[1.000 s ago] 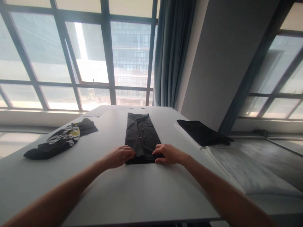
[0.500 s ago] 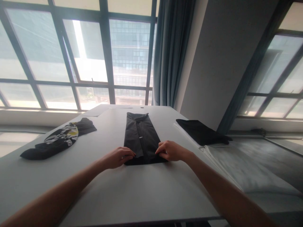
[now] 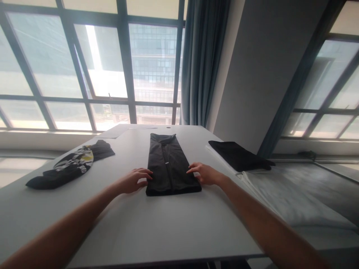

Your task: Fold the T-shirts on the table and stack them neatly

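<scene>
A dark zip-neck garment, folded into a long narrow rectangle, lies flat on the white table with its collar at the far end. A zip line with a small pale pull runs down its middle. Along its left edge, near the close end, rests my left hand, thumb and fingers apart. My right hand is at the right edge, fingertips touching the cloth and fingers parted. Neither hand grips the garment; it lies on the table by itself.
On the left of the white table lies a black patterned garment. To the right, a folded black cloth rests by the table edge, beside whitish sheeting. Paper sheets lie at the far left; a grey-blue curtain hangs behind.
Both hands have let go of the garment's near end and moved outward to its side edges. The near end now lies flatter and squared.
</scene>
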`<state>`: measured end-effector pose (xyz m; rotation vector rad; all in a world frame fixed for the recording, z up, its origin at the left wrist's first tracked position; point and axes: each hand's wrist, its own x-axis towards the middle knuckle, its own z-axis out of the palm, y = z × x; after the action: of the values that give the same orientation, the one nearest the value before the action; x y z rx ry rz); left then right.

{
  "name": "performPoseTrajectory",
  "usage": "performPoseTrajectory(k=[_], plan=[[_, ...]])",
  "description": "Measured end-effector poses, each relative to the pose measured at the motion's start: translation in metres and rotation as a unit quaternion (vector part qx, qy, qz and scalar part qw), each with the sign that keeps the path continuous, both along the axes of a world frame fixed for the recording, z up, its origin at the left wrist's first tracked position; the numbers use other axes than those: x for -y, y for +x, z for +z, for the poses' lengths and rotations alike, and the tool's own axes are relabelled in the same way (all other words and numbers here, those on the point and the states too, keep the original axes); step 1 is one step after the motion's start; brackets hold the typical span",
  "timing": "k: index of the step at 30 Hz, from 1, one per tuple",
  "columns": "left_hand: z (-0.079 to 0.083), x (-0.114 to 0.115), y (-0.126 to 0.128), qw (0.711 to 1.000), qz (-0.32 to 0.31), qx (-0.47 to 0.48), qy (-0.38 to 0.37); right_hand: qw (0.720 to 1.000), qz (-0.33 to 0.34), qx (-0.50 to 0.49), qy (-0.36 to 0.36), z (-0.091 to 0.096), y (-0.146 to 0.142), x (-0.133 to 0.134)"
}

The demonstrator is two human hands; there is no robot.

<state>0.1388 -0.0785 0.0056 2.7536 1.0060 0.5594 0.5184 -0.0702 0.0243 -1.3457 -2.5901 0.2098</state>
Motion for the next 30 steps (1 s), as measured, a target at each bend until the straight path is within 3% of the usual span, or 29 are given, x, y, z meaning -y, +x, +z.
performPoseTrajectory(k=[4,9,13,15,17,20,22,26,30], plan=[[0.003,0.0,0.007,0.999,-0.027,0.026,0.009,0.998,0.04,-0.057,-0.008,0.002,-0.004,-0.001],[0.031,0.015,0.0,0.989,-0.074,0.052,-0.116,0.979,0.091,-0.114,-0.142,0.032,0.003,0.019],[0.038,0.014,0.004,0.95,-0.065,0.216,-0.217,0.934,0.104,-0.242,-0.24,0.041,0.001,0.018],[0.034,0.007,0.013,0.912,-0.002,0.327,-0.249,0.907,0.054,-0.359,-0.213,0.034,-0.006,0.006],[0.027,-0.001,0.021,0.871,0.087,0.404,-0.266,0.884,-0.05,-0.437,-0.16,0.022,-0.014,-0.008],[0.014,-0.012,0.023,0.83,0.196,0.421,-0.308,0.872,-0.196,-0.426,-0.142,0.003,-0.023,-0.024],[0.007,-0.017,0.017,0.836,0.211,0.383,-0.331,0.884,-0.222,-0.378,-0.161,-0.006,-0.025,-0.026],[-0.003,-0.02,-0.001,0.875,0.176,0.3,-0.337,0.899,-0.206,-0.337,-0.192,-0.013,-0.026,-0.02],[-0.007,-0.017,-0.006,0.872,0.196,0.274,-0.354,0.893,-0.214,-0.331,-0.219,-0.012,-0.026,-0.013]])
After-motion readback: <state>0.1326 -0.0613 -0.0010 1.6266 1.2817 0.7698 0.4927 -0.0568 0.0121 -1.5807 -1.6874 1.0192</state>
